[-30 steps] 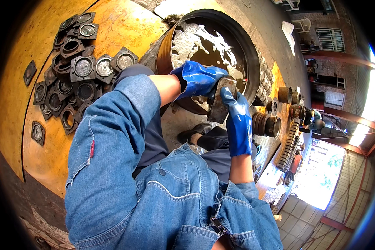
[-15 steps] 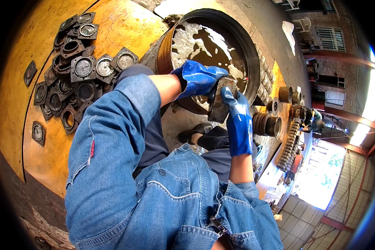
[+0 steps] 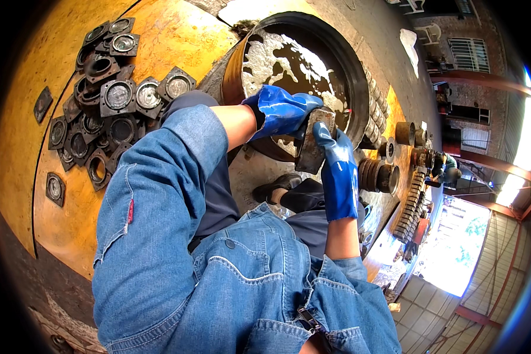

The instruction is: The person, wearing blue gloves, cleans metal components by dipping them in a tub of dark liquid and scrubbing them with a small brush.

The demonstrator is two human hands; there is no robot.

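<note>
Both my hands wear blue rubber gloves. Between them, over the near edge of a round metal tub [image 3: 235,74], is a dark, grimy, square-edged metal plate [image 3: 310,148]. My left hand [image 3: 286,111] grips its far left side, with the fingertips partly hidden behind it. My right hand [image 3: 338,159] is closed on its right side, thumb across the upper face. Dark liquid with patches of pale foam [image 3: 265,56] fills the tub. The plate is tilted above the rim, and its underside is hidden.
On the yellow-stained floor at left lies a heap of square metal flanges [image 3: 117,96] with round centres; single flanges [image 3: 55,189] lie apart. Right of the tub are stacked metal rings [image 3: 379,177] and a long row of ring parts [image 3: 410,206]. Another person [image 3: 448,171] bends farther off.
My hands and the plate hold nearly the same place. The foam in the tub has shifted and spread. The far person has moved slightly.
</note>
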